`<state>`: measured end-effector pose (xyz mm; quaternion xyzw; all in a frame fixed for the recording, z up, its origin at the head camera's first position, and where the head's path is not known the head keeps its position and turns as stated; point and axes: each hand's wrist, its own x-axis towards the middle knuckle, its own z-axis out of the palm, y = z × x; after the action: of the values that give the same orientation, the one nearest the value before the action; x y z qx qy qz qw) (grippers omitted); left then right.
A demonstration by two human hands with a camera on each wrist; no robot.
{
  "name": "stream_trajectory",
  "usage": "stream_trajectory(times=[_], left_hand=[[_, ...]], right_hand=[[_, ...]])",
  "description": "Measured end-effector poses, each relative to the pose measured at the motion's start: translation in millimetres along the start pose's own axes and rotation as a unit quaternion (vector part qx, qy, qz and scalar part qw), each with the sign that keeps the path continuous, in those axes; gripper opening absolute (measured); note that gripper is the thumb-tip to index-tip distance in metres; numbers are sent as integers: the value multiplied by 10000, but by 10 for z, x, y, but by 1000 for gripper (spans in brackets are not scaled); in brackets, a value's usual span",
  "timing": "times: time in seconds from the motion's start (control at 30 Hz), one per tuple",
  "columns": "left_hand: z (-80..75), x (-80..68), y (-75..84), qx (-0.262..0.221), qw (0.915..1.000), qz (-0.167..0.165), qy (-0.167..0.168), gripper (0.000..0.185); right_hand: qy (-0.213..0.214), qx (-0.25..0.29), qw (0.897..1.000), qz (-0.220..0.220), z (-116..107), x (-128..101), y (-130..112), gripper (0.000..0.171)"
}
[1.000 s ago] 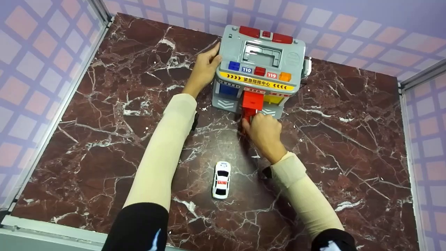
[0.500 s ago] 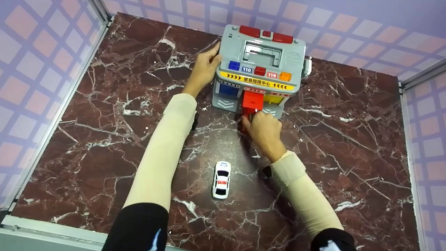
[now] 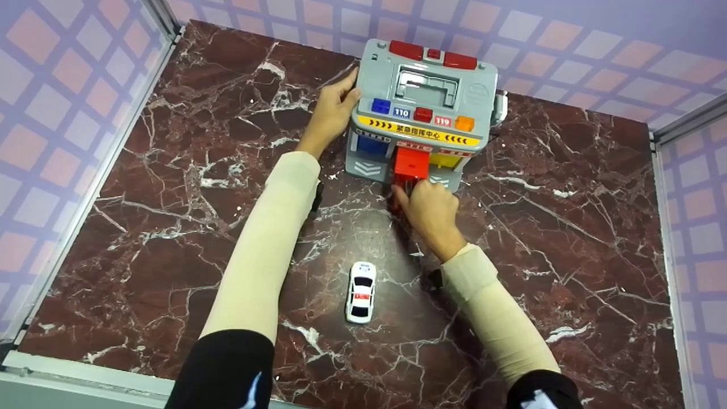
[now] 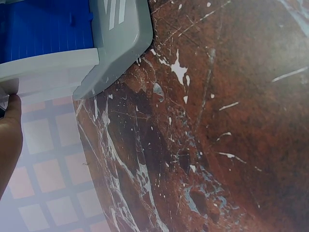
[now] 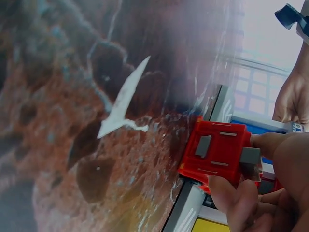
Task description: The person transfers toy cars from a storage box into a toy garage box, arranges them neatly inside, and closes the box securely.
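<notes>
The right hand [image 5: 263, 193] fills the lower right corner, its fingers [image 5: 236, 195] curled round the back of a small red toy truck [image 5: 217, 153] with grey panels. The truck rests on the reddish-brown marble worktop [image 5: 96, 121], at the grey edge of a toy station [image 5: 186, 208]. Yellow and blue parts of the station show just beside it. Another hand [image 5: 292, 96] shows at the right edge.

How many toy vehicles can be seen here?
2. A white toy car lies on the marble table between the forearms. A red toy vehicle is pinched by the right hand at the grey garage. Others may be hidden inside.
</notes>
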<state>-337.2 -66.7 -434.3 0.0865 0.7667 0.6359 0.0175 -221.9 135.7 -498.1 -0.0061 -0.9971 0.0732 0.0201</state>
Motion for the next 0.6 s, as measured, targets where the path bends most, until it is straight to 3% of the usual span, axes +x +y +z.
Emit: stream_trajectory(times=[0.33,0.6], left_hand=[[-4,0,23,43,9998,-213,31,47],[8,47,-74,-29,10000,-27,55,46]], right_hand=[[-447,3,9988,189,52,55,26,75],[-226,61,9996,132,88,84,44,75]])
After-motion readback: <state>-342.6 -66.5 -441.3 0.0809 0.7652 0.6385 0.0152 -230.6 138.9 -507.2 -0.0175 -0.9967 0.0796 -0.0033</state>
